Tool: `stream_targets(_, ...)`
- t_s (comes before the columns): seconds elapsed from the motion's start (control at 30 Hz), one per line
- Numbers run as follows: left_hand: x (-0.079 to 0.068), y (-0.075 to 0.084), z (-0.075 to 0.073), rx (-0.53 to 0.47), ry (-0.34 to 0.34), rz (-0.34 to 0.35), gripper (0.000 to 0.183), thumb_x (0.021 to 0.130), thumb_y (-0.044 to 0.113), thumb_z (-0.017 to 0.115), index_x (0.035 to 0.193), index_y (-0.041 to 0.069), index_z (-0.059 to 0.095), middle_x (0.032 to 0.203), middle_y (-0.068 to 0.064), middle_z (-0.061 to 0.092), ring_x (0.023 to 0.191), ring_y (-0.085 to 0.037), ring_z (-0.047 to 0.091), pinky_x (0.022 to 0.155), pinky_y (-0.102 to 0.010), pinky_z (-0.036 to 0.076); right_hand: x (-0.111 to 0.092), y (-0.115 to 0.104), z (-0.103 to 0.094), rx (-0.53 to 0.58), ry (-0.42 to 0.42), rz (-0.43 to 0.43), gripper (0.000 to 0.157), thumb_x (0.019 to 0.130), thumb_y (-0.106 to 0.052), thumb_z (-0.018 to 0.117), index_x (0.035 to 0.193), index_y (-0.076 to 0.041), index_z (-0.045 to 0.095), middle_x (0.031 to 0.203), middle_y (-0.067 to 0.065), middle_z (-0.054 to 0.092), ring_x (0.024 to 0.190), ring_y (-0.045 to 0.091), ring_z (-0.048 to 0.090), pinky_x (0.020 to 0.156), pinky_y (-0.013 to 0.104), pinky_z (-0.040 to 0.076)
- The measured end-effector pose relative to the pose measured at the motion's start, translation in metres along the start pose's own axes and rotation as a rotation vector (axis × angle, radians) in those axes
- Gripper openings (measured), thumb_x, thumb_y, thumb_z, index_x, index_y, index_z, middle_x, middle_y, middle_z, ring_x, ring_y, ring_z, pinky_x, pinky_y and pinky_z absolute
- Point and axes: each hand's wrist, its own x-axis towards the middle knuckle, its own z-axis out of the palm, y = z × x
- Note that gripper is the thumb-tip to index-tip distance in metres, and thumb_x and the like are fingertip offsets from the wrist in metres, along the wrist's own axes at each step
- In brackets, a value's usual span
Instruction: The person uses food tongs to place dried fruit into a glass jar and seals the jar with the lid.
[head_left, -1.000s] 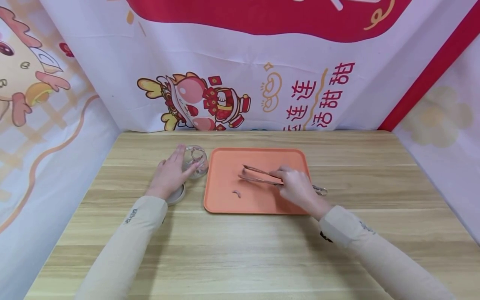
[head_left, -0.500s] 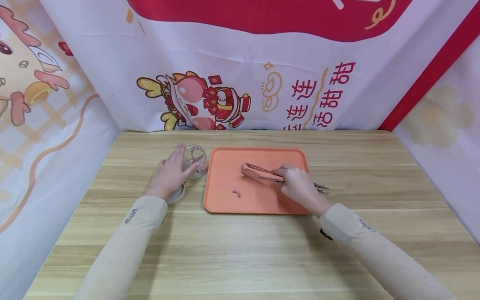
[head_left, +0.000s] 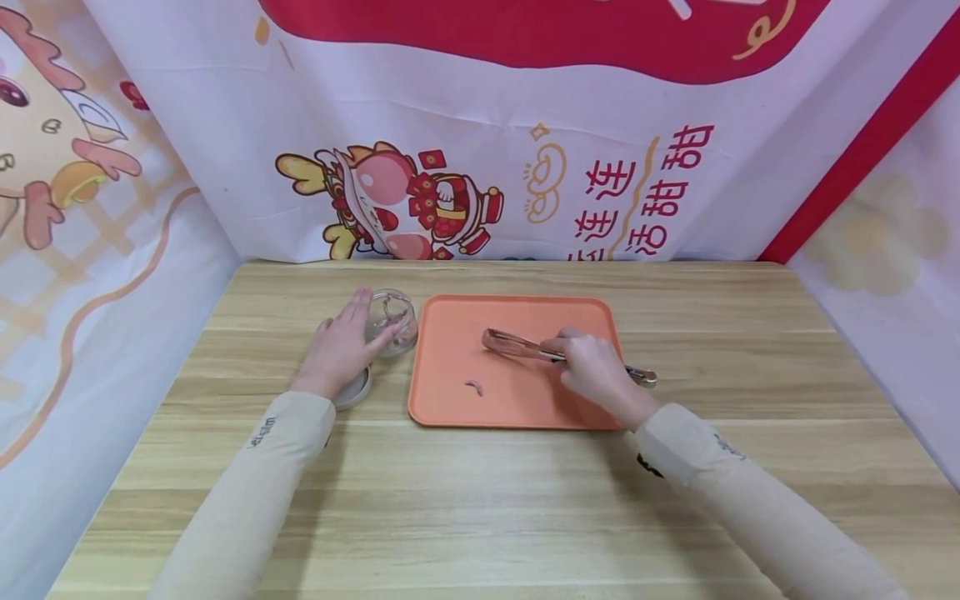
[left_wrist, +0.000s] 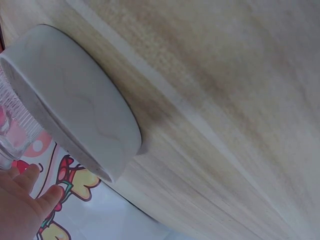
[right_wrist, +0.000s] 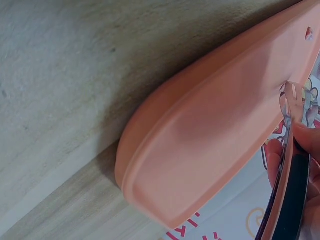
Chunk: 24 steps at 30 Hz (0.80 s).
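My left hand point(head_left: 337, 346) holds the side of a clear glass jar point(head_left: 401, 321), thumb across its front; pinkish bits show inside. Steel tongs point(head_left: 517, 343) with dark grips are held in my right hand point(head_left: 596, 379) over an orange tray point(head_left: 450, 321). Their tips are close together near the tray's surface; whether anything is between them cannot be made out. A small curved greyish-pink piece point(head_left: 475, 387) lies on the tray, front left of the tongs. In the right wrist view, the thumb and fingers wrap the tongs' dark grip point(right_wrist: 292, 197).
Beneath my left wrist sits a round pale lid or shallow dish point(head_left: 354, 392), seen large in the left wrist view as a grey-white ring-shaped piece point(left_wrist: 75, 95). The wooden table point(head_left: 465, 517) meets a printed cloth backdrop point(head_left: 510, 108) at the back.
The tongs' arms, apart one second ago, have been squeezed together by my right hand. My left hand, the jar and the small curved piece stay in place.
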Motion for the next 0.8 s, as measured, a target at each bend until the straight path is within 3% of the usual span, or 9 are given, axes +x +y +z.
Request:
stream_targets(0.33,0.0003,-0.0005,0.0003,-0.008,0.005,0.009,0.091,0.093,0.069,0.027,0.154,0.007,-0.001,0.162,-0.015,0.004,0.149,-0.035,0.012,0.116,-0.063,0.016,0.0003,-0.0033,-0.0019,-0.020,-0.028,0.000,0.033,0.080,0.005,0.064,0.109,-0.009,0.072,0.095,0.007,0.068,0.079,0.020,0.067,0.063,0.034,0.056)
stream_targets(0.8,0.0010,-0.0019,0.0000,-0.002,0.007,0.010,0.092,0.093,0.070,0.027,0.154,0.007,0.001,0.162,-0.015,0.005,0.149,-0.036,0.013,0.115,-0.063,0.018,-0.0002,-0.0030,-0.0036,-0.036,0.038,-0.048,0.030,0.080,0.005,0.066,0.106,-0.008,0.073,0.090,0.007,0.068,0.074,0.021,0.067,0.061,0.034,0.056)
